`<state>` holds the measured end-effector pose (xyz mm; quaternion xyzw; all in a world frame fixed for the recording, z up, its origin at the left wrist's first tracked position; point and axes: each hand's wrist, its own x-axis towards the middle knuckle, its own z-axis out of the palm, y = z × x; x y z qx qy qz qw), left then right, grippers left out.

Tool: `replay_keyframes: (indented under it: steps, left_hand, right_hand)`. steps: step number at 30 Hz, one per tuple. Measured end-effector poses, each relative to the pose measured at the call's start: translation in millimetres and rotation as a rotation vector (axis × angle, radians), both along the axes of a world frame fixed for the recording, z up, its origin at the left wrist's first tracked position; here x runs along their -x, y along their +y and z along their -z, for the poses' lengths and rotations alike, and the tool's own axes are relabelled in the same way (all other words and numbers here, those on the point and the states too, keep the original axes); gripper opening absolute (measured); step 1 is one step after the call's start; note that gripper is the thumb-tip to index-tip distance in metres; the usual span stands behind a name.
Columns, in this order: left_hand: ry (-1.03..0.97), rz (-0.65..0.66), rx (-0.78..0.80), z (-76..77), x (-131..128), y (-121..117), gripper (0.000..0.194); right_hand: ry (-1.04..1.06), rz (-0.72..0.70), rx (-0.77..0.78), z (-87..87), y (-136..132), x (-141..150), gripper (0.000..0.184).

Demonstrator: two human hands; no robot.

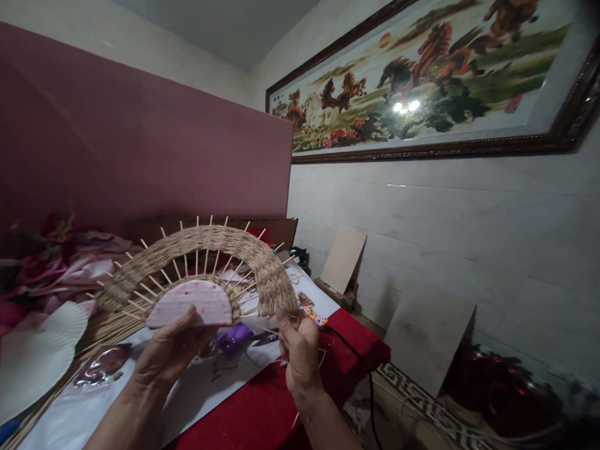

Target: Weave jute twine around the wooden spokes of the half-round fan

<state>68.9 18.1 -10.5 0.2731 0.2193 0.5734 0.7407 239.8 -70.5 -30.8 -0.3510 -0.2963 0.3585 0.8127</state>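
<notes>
A fan-shaped woven piece point(201, 239) is held up over the table between both hands. Thin wooden sticks radiate from its half-round base, which is covered in pale pink patterned cloth point(191, 303), and tan cord is woven across them in a wide arch. My left hand point(173, 350) grips the cloth-covered base, thumb on the front and fingers behind. At the right lower end of the woven band, my right hand point(300, 341) pinches the cord edge. The fingers behind the piece are partly hidden.
Below lie a white sheet point(212, 388) and red cloth point(214, 431) on the table. A purple bundle point(235, 337), long thin sticks point(103, 333), a pleated white fan point(42, 359) and a patterned glue-gun-like tool point(314, 315) with a black cord point(358, 358) are nearby. Boards point(344, 259) lean against the wall.
</notes>
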Motion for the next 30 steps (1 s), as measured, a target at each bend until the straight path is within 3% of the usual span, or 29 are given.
replay_keyframes:
  steps: [30]
  left_hand:
    - [-0.045, -0.008, 0.065, -4.0, 2, -1, 0.038]
  right_hand:
    - [-0.015, 0.095, 0.046, -4.4, -1, -12, 0.036]
